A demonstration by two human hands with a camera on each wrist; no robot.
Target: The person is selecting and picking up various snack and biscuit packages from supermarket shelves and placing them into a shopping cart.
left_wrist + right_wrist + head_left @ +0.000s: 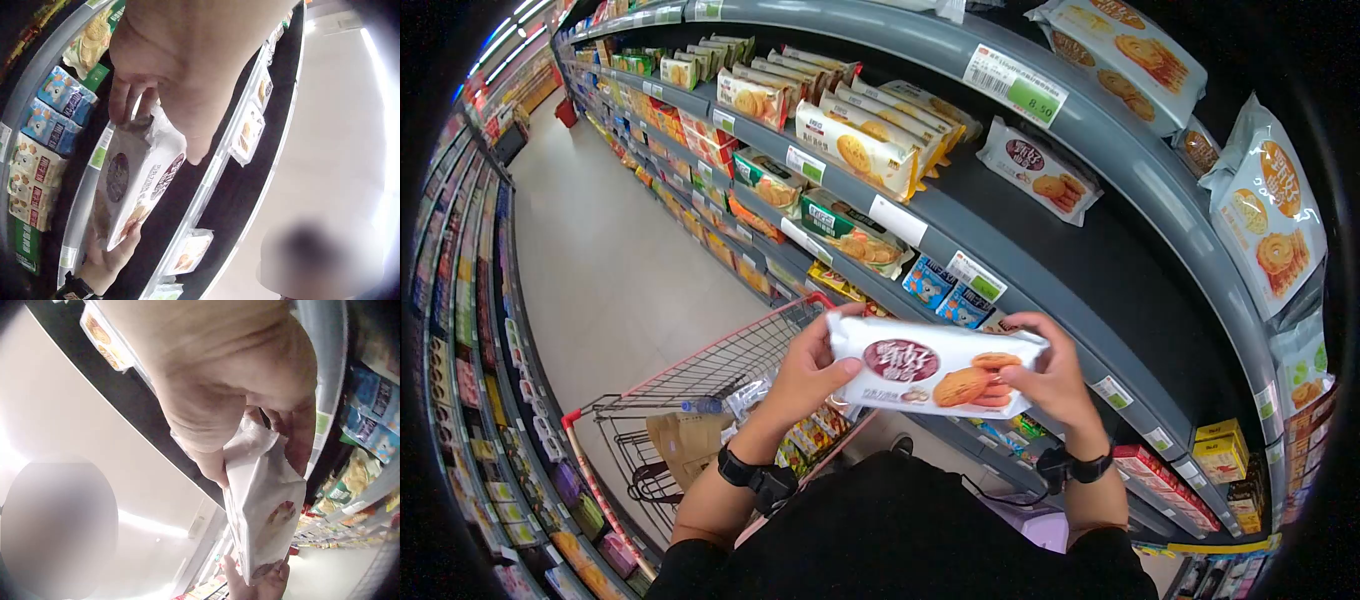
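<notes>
We held the biscuit pack w/ both hands, in front of the grey shelf and just above the corner of the red shopping cart. Our left hand gripped the left end, fingers curled behind and thumb on the front; our right hand pinched the right end in the same way. So both grips were narrow and closed on the pack, not wide. The pack was nearly level and its printed face looked up to us. In the wrist views we saw the fingers only on the crimped ends, approx. at the seal, which we judged good: the biscuits inside break easily, so pressure should stay at the ends, not in the middle. To do this step well, we thought it best to keep the pack flat, to hold it lightly, and not to twist it. Another pack of the same kind lay on the shelf, higher and near the back.
</notes>
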